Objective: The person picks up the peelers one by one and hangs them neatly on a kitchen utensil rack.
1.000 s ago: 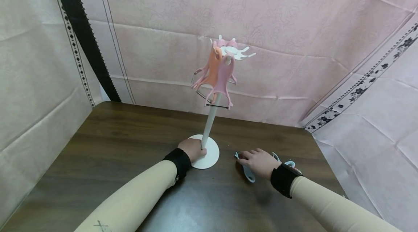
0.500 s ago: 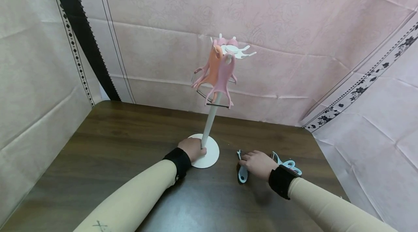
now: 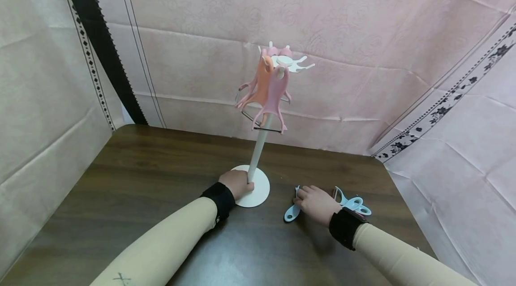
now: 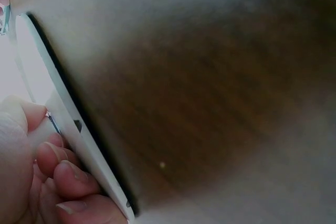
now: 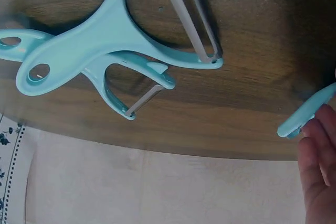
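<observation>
Low on a white stand's pole [image 3: 259, 149], just above its round base [image 3: 263, 189], my left hand [image 3: 235, 183] grips it. In the left wrist view the curled fingers [image 4: 73, 179] lie close against the base's edge. My right hand [image 3: 316, 205] holds a light blue peeler [image 3: 291, 213] at the table, with the handle pointing to the near left. The right wrist view shows one end of that peeler [image 5: 307, 113] at the fingers; the thumb is out of sight. Two more light blue peelers [image 5: 79, 53] overlap beside this hand.
Pink peelers [image 3: 277, 91] and an orange peeler [image 3: 264, 80] hang from the stand's white hooked top [image 3: 288, 61]. The brown wooden table [image 3: 161, 165] ends at a pale patterned cloth [image 3: 201, 66] behind. More cloth hangs at both sides.
The peeler under my right hand has turned, its handle end swinging from the near right to the near left. My left hand has stayed on the stand.
</observation>
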A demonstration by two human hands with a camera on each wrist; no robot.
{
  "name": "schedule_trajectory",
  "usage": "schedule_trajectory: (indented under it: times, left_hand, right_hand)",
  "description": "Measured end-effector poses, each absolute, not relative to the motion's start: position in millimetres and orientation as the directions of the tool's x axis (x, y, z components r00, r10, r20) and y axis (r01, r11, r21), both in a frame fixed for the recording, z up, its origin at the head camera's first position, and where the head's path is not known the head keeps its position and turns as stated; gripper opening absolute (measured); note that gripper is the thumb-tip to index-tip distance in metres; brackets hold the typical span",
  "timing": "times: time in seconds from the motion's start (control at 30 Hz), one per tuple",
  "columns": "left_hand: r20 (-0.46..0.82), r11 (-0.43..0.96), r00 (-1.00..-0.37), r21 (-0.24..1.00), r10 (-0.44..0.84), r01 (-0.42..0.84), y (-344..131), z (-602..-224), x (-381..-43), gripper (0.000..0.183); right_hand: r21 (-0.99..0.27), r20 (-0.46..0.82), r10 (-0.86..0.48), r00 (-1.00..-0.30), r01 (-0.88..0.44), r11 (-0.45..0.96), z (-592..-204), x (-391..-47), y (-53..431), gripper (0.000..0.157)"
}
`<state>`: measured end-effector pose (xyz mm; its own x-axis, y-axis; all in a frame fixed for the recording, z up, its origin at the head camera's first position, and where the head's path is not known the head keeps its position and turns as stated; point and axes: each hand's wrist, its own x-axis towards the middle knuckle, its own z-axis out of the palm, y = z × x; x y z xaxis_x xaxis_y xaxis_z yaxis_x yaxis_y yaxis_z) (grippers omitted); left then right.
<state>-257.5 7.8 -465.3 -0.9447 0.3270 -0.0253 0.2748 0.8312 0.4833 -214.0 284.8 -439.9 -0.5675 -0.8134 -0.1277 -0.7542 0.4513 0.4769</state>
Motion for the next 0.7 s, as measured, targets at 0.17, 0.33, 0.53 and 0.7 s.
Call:
schedule_trajectory:
  times: [0.17,0.33,0.53,0.7]
  left_hand:
    - [-0.031,0.832,-0.945,0.485,0.326,0.271,7.3,-464.0,-256.3,0.019]
    - [-0.037,0.831,-0.946,0.489,0.322,0.264,7.8,-460.0,-254.9,0.019]
    - [-0.023,0.835,-0.948,0.480,0.318,0.269,7.5,-462.8,-255.5,0.019]
    - [-0.033,0.837,-0.949,0.482,0.314,0.260,7.5,-460.9,-254.9,0.019]
  right_hand:
    - [0.459,-0.129,-0.816,-0.564,-0.763,0.455,-441.6,-213.5,283.7,0.021]
    - [0.448,-0.129,-0.780,-0.612,-0.738,0.505,-443.9,-212.7,281.4,0.019]
    - [0.419,-0.112,-0.751,-0.651,-0.716,0.558,-443.4,-209.9,277.0,0.017]
    - [0.378,-0.056,-0.749,-0.660,-0.708,0.596,-442.4,-209.5,275.2,0.015]
